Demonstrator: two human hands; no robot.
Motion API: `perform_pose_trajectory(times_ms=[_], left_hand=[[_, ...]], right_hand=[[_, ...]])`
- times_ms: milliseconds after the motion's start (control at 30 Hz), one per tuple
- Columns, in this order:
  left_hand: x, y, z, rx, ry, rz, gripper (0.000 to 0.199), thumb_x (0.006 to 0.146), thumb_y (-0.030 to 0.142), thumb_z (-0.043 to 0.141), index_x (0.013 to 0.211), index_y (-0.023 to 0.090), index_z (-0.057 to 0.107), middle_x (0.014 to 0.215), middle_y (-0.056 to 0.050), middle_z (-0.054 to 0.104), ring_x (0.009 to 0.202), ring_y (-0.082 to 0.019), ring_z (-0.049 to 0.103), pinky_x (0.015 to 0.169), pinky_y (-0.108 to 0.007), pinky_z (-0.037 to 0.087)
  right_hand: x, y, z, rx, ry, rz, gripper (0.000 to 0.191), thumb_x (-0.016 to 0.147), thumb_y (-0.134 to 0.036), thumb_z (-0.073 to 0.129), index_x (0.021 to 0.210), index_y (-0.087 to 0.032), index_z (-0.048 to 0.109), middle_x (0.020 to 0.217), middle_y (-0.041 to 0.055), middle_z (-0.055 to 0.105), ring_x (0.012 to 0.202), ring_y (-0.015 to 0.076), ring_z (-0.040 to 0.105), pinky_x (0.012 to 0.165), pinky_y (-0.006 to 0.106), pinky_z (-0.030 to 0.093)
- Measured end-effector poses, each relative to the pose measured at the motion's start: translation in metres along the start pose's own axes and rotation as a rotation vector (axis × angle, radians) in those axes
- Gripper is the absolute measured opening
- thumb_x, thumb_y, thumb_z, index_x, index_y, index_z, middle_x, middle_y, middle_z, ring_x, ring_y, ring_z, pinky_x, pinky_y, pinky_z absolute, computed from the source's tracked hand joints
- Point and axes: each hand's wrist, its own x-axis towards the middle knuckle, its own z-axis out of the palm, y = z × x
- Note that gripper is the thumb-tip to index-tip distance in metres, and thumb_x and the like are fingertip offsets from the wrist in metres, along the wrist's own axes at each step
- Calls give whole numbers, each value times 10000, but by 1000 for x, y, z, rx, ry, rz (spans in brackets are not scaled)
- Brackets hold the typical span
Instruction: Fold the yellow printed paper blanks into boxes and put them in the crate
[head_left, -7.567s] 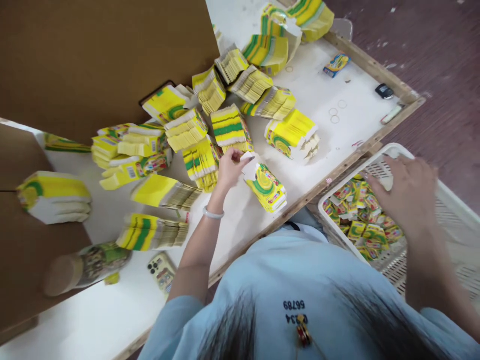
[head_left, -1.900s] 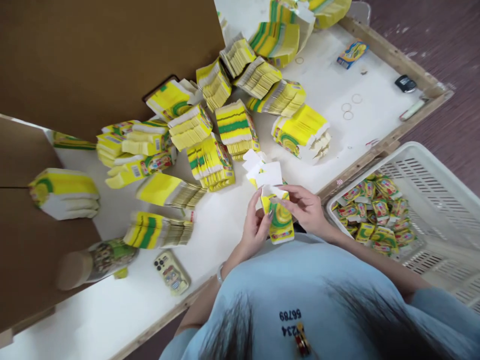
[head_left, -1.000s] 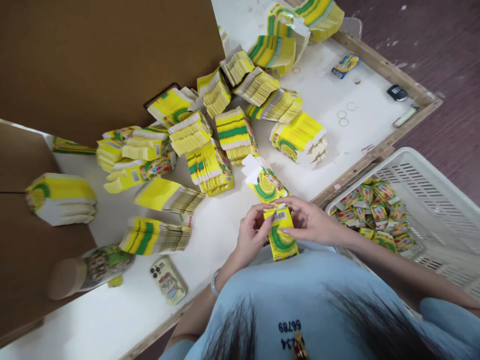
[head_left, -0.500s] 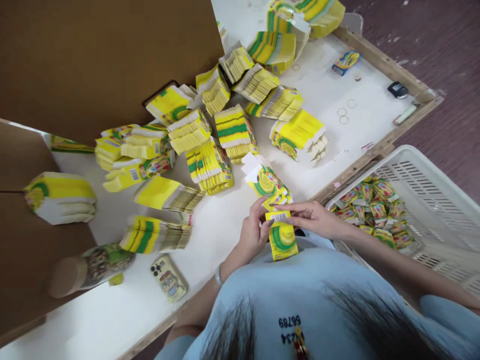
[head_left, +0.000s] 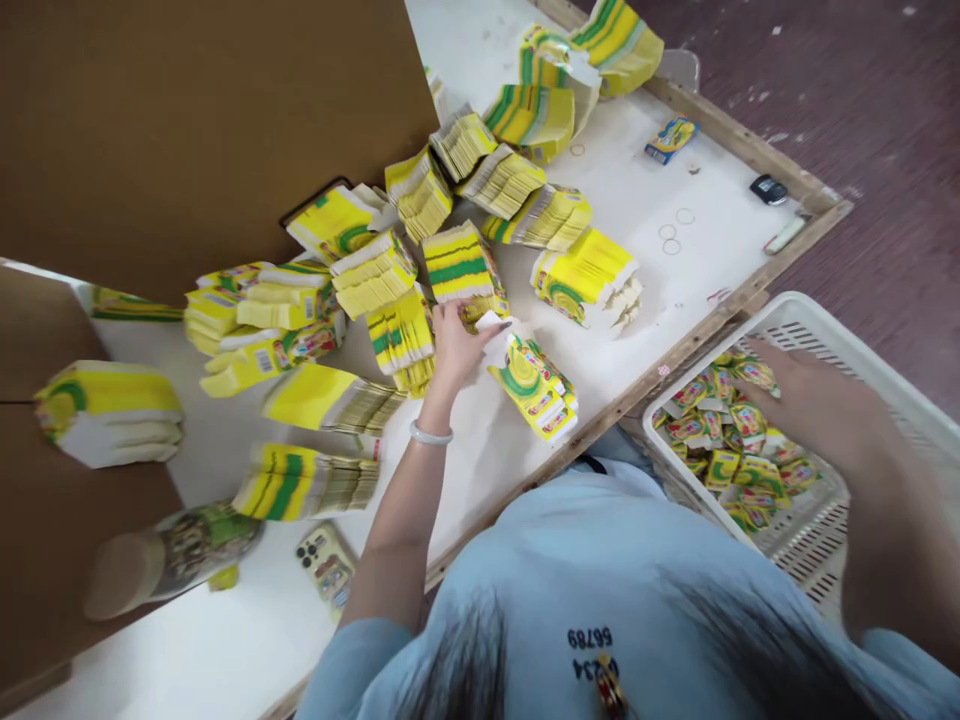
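My left hand (head_left: 456,345), with a pale bangle at the wrist, reaches over the white table. Its thumb stretches across a white flap at the top of a small pile of yellow-green cartons (head_left: 532,388). The other fingers are apart from the thumb, by a banded carton stack (head_left: 459,262). My right hand (head_left: 806,395) is in the pale plastic basket (head_left: 896,395), blurred, its fingertips around or beside a small colourful box (head_left: 757,372). Whether it grips that box I cannot tell. More small yellow boxes (head_left: 724,468) lie heaped there.
Many stacks of flat cartons (head_left: 322,395) spread across the table. At its near left are a jar (head_left: 202,545) and a phone (head_left: 326,565). A blue box (head_left: 671,138), rubber bands (head_left: 667,232) and a black object (head_left: 769,188) lie towards the right wooden edge (head_left: 787,235).
The yellow carton with a barcode has left my hands. My left hand has moved forward and left to the carton pile; my right hand has gone right into the basket. The view has shifted slightly.
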Motion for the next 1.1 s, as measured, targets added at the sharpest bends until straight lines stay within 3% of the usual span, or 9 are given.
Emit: perform_pose_trajectory(times_ms=[133,300,467,600,700,800,867,933,1100], left_hand=[[2,6,-9,-17,-130,60,273,849,252,822,685,174,618,725,-4,574,742,-175,549,768,-319,462],[-9,30,-25,64,-6,378,396,1040,426,580,770,185,741,984,-83,737,981,-214,636,962,-388,472],[-38,68,-39,-221,62,311,582,1038,613,489,692,174,651,568,29,499,529,-111,440,522,-250,364],[-57,81,-45,-389,128,231,522,1015,604,554,746,172,671,591,30,539,528,-95,481,503,-225,382],[-73,75,-36,-523,39,325,577,956,701,580,1224,202,694,1138,-104,737,1015,-203,709,855,-293,571],[-95,68,-14,-569,-234,474,1047,848,788,645,1665,298,209,1730,-174,269,1572,-348,359,1244,-462,395],[-109,66,-2,-578,-381,453,1035,908,756,589,1691,315,73,1758,-170,194,1615,-349,278,1284,-490,338],[-120,68,3,-578,-416,384,881,984,711,489,1682,276,172,1698,-185,338,1586,-341,342,1265,-495,365],[-129,75,-7,-480,-280,171,624,1025,652,451,1415,183,580,1280,-162,703,1198,-288,674,1046,-414,546]], right_hand=[[21,-74,-2,187,111,-172,533,1039,-460,475,1458,-145,575,1214,227,752,1119,396,727,987,562,578],[60,-178,11,587,422,-481,571,1045,-494,477,1523,-183,479,1390,183,668,1334,349,605,1140,570,506],[80,-245,33,691,552,-515,550,1028,-533,516,1450,-182,519,1210,174,714,1127,347,677,1019,554,552],[76,-251,38,762,599,-583,370,1053,-447,501,1297,-191,607,1011,135,735,887,286,694,812,426,585],[66,-246,34,901,653,-619,353,1079,-414,430,1304,-199,599,1078,136,739,973,272,707,885,426,585],[55,-245,27,1105,622,-531,397,1099,-424,336,1313,-232,609,1187,124,732,1183,277,687,1078,495,528],[49,-247,22,1198,572,-462,430,1095,-477,329,1303,-256,633,1196,100,737,1259,281,664,1194,542,436],[44,-248,17,1275,495,-400,435,1083,-524,360,1279,-267,651,1154,75,753,1210,267,691,1215,532,417],[38,-245,10,1448,342,-249,399,1051,-561,475,1099,-239,706,951,34,765,887,200,716,848,335,590]])
